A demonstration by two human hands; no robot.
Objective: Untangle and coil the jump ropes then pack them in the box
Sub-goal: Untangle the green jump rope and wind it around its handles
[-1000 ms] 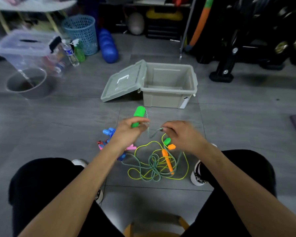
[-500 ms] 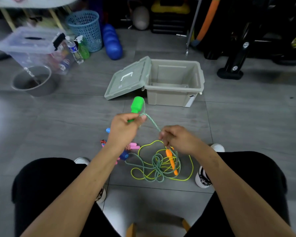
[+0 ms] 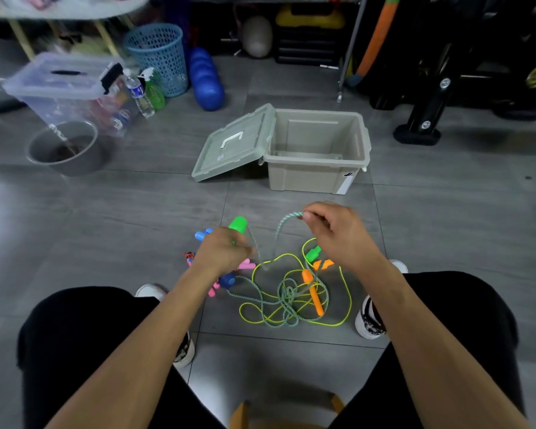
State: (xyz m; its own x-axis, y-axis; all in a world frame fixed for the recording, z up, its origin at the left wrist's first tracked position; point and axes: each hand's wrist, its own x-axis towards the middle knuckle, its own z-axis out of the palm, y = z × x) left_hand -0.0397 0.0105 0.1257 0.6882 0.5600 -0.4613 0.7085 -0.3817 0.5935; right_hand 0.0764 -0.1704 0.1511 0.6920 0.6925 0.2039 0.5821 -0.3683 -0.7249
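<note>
Gripping green handle (image 3: 238, 225) w/ left hand (image 3: 222, 252); green cord (image 3: 283, 222) pinched by right hand (image 3: 338, 232). Knot w/ yellow rope (image 3: 347, 286) likely tightened if yanked.

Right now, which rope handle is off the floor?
The green handle gripped in the left hand; the orange handle and other handles lie on the floor.

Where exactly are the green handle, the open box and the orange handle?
green handle (image 3: 239, 223), head view: its top end, above the left hand.
box (image 3: 317, 176), head view: its front wall.
orange handle (image 3: 315, 297), head view: mid-shaft, amid tangled ropes.
</note>
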